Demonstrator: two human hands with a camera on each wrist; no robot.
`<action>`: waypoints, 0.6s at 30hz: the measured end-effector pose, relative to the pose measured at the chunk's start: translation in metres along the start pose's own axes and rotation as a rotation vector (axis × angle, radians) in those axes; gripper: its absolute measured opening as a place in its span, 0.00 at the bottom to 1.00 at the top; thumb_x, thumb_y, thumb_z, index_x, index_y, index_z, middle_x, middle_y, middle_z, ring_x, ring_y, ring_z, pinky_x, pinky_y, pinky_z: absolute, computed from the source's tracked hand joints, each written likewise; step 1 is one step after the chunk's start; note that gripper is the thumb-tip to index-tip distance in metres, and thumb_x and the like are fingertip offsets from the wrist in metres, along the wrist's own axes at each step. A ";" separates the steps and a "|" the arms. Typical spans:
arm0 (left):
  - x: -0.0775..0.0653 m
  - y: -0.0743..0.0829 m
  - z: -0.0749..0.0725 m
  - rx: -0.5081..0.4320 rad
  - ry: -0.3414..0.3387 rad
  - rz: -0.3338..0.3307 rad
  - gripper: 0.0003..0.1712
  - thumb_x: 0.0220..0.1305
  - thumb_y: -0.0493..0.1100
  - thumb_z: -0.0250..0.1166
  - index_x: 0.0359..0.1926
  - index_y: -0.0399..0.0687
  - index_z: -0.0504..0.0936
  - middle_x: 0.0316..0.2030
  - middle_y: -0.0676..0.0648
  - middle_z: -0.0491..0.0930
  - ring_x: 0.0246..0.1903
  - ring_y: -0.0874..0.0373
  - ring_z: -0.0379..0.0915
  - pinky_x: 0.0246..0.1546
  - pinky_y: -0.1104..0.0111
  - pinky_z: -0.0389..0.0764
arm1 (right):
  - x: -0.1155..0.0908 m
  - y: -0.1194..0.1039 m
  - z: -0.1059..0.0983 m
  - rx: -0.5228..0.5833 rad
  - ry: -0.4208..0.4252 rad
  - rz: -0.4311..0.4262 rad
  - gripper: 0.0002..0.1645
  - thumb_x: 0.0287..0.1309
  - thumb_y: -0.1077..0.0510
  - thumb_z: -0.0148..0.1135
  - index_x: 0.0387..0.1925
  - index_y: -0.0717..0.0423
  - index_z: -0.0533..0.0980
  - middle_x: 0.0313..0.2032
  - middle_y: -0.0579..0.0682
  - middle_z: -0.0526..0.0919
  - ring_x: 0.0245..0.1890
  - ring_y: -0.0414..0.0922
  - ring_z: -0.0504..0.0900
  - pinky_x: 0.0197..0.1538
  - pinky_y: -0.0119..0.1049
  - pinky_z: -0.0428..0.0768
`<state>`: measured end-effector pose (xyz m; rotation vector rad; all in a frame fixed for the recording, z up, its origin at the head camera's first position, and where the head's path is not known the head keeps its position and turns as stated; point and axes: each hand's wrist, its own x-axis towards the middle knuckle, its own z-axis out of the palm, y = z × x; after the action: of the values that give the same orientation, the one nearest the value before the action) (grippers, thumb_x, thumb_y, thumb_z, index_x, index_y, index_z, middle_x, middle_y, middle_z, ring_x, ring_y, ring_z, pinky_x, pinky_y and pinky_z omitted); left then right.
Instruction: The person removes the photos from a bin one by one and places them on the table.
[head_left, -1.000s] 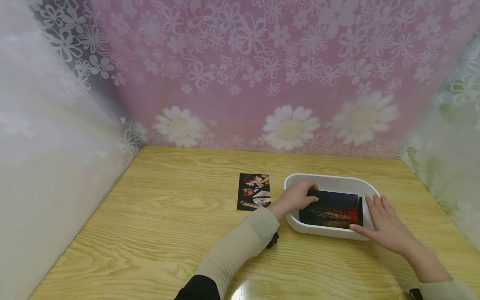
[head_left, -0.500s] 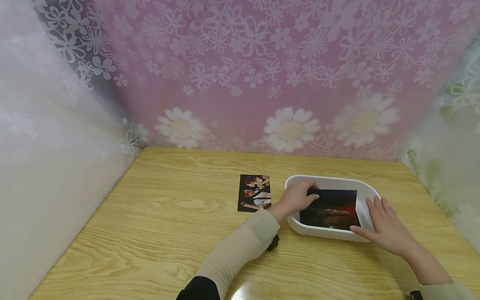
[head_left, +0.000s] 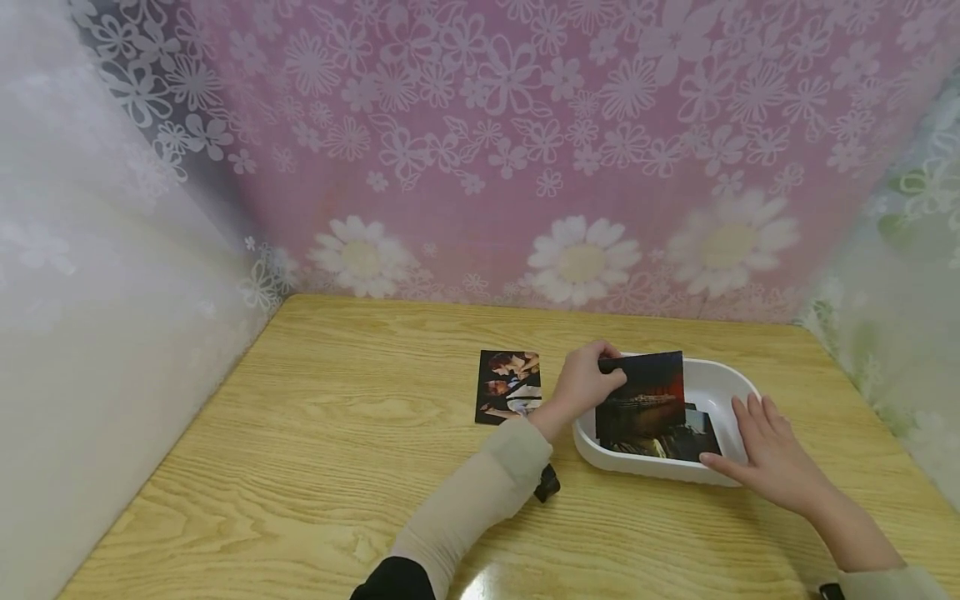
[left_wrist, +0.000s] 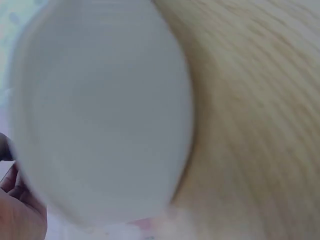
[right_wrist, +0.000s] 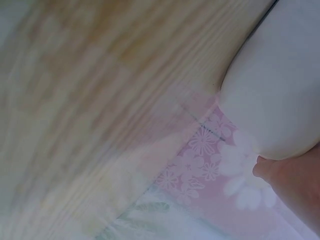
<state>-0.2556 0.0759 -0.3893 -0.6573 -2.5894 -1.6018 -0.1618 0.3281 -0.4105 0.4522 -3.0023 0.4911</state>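
Note:
My left hand [head_left: 581, 387] pinches a dark photo print [head_left: 645, 396] by its upper left corner, with the thumb on its face. The print shows red light and a lit shape, and it stands tilted up over the left part of a white oval-ended tray [head_left: 723, 379]. Under it, partly hidden, lies another dark print [head_left: 697, 433] inside the tray. My right hand [head_left: 776, 446] rests on the tray's right end, fingers straight over the rim and thumb at the front edge. In the left wrist view the tray's outer wall [left_wrist: 110, 110] covers most of the hand.
To the left of the tray, a photo print of people [head_left: 510, 387] lies flat on the wood-grain table [head_left: 322, 442]. A pink flowered backdrop [head_left: 465, 150] rises behind the table, and pale panels flank both sides. A black device [head_left: 547, 483] sits at my left wrist.
My left hand has lifted the dark print and drawn it up and to the left, uncovering the print below. The right hand has stayed on the tray.

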 end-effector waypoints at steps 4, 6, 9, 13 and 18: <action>-0.004 0.007 -0.016 -0.095 0.013 -0.083 0.10 0.55 0.37 0.61 0.40 0.49 0.76 0.34 0.55 0.73 0.25 0.63 0.67 0.25 0.71 0.67 | 0.000 0.000 -0.001 0.003 -0.008 0.006 0.57 0.51 0.42 0.58 0.62 0.78 0.40 0.59 0.79 0.37 0.61 0.60 0.21 0.56 0.59 0.28; -0.006 0.010 -0.026 -0.147 0.016 -0.122 0.13 0.54 0.36 0.61 0.43 0.49 0.77 0.36 0.55 0.73 0.31 0.62 0.68 0.27 0.70 0.68 | 0.000 0.000 -0.001 0.006 -0.010 0.006 0.57 0.51 0.42 0.58 0.62 0.78 0.39 0.59 0.79 0.36 0.61 0.60 0.21 0.56 0.59 0.27; -0.012 0.012 -0.041 -0.220 0.012 -0.164 0.18 0.54 0.34 0.60 0.47 0.50 0.77 0.38 0.55 0.73 0.38 0.60 0.69 0.31 0.69 0.70 | 0.000 0.000 -0.001 0.007 -0.010 0.005 0.57 0.52 0.42 0.57 0.61 0.78 0.39 0.59 0.79 0.36 0.61 0.60 0.21 0.56 0.59 0.26; -0.022 0.010 -0.062 -0.266 -0.003 -0.198 0.19 0.57 0.34 0.58 0.50 0.52 0.76 0.42 0.55 0.72 0.47 0.56 0.68 0.39 0.65 0.72 | 0.000 0.000 -0.001 -0.001 0.008 -0.005 0.57 0.51 0.42 0.58 0.61 0.79 0.41 0.59 0.80 0.38 0.61 0.61 0.22 0.56 0.59 0.28; -0.036 0.001 -0.087 -0.333 -0.011 -0.190 0.16 0.60 0.32 0.55 0.49 0.46 0.73 0.42 0.50 0.72 0.46 0.53 0.69 0.43 0.63 0.72 | 0.000 0.001 -0.001 -0.007 0.010 -0.009 0.57 0.51 0.42 0.58 0.61 0.79 0.41 0.59 0.80 0.38 0.61 0.61 0.22 0.57 0.59 0.29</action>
<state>-0.2393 -0.0111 -0.3558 -0.4412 -2.4781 -2.1210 -0.1616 0.3289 -0.4102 0.4610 -2.9903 0.4813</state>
